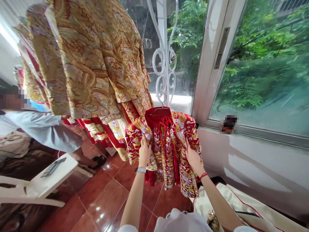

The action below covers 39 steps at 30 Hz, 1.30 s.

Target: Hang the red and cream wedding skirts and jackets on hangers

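A red jacket [189, 174] with dense gold and silver embroidery hangs on a hanger [162, 111] in front of me, its front spread apart. Under it shows a red embroidered inner garment [166, 151] with a gathered neck and thin red ties. My left hand [144, 153] is closed on the jacket's left-hand front edge, index finger pointing up along it. On the opposite front edge my right hand [193, 158] is closed in the same way. The fingertips behind the cloth are hidden.
Large gold brocade garments [91, 64] hang at upper left. Beside them a person in a light blue top [45, 125] reaches toward the clothes. A white chair [55, 174] carries a phone [53, 167]. A window [263, 71] is at right, cream garment bags [231, 199] below.
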Tool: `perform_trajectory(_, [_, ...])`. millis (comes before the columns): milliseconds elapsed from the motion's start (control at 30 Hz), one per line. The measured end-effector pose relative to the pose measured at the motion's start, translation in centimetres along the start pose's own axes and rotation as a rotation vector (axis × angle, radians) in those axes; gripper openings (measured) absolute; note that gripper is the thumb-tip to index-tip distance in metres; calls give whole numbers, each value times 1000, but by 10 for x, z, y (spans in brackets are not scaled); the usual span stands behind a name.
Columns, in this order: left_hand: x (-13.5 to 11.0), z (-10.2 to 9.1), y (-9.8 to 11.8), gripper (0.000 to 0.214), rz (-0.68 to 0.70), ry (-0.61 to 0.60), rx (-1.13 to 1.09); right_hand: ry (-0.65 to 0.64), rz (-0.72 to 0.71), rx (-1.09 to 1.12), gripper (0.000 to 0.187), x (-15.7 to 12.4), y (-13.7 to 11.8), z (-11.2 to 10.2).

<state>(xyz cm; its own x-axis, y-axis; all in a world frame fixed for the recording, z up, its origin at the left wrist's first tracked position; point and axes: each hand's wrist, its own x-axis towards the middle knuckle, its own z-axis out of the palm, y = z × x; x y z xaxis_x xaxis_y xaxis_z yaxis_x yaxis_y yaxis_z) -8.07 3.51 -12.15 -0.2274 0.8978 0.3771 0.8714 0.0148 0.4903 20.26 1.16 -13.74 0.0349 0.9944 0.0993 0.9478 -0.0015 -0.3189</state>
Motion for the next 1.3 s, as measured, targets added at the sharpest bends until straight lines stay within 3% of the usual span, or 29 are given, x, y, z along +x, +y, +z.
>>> perform_trajectory(100, [-14, -30, 4, 80, 92, 36, -196, -22, -63, 33, 60, -10, -5, -21])
perform_trajectory(167, [-26, -49, 21, 82, 140, 51, -262, 43, -100, 60, 58, -21, -20, -38])
perform_trajectory(233, [-40, -56, 45, 80, 170, 42, -267, 132, -114, 92, 58, -34, -43, -48])
perform_trajectory(300, [-56, -48, 67, 78, 192, 3, -228, 124, -149, 107, 60, -43, -69, -46])
perform_trajectory(433, [-73, -9, 84, 70, 219, -119, -100, -124, -155, -5, 72, -35, -93, -17])
perform_trajectory(567, [-71, 11, 81, 64, 244, -202, -121, -191, -140, -28, 72, -18, -77, -1])
perform_trajectory(667, [-72, 3, 74, 64, 278, -217, -250, -211, -252, 166, 67, -19, -55, -3])
perform_trajectory(700, [-71, -5, 69, 62, 276, -158, -299, -205, -298, 261, 64, -19, -46, -5])
perform_trajectory(767, [-63, -27, 51, 53, 227, 115, -355, -132, -359, 443, 58, -12, -25, -15])
perform_trajectory(833, [-46, -53, 26, 46, 132, 483, -340, 38, -358, 577, 53, 10, -3, -30])
perform_trajectory(867, [-33, -66, 13, 48, 85, 604, -316, 148, -343, 620, 52, 26, 8, -40])
perform_trajectory(900, [-19, -77, 0, 54, 56, 629, -311, 265, -329, 650, 52, 46, 18, -50])
perform_trajectory(933, [-5, -86, -12, 58, 49, 566, -353, 370, -323, 664, 52, 68, 26, -61])
perform_trajectory(1000, [20, -93, -31, 58, 48, 269, -533, 473, -327, 659, 54, 114, 37, -80])
perform_trajectory(1067, [35, -90, -42, 58, 31, 6, -677, 452, -364, 684, 58, 157, 42, -93])
perform_trajectory(1100, [39, -86, -45, 59, 18, -55, -701, 409, -385, 725, 60, 176, 42, -97])
perform_trajectory(1200, [40, -75, -48, 59, 8, -10, -644, 238, -392, 894, 63, 215, 40, -99])
perform_trajectory(1300, [35, -71, -42, 52, -7, 97, -576, 99, -362, 1038, 62, 231, 36, -90])
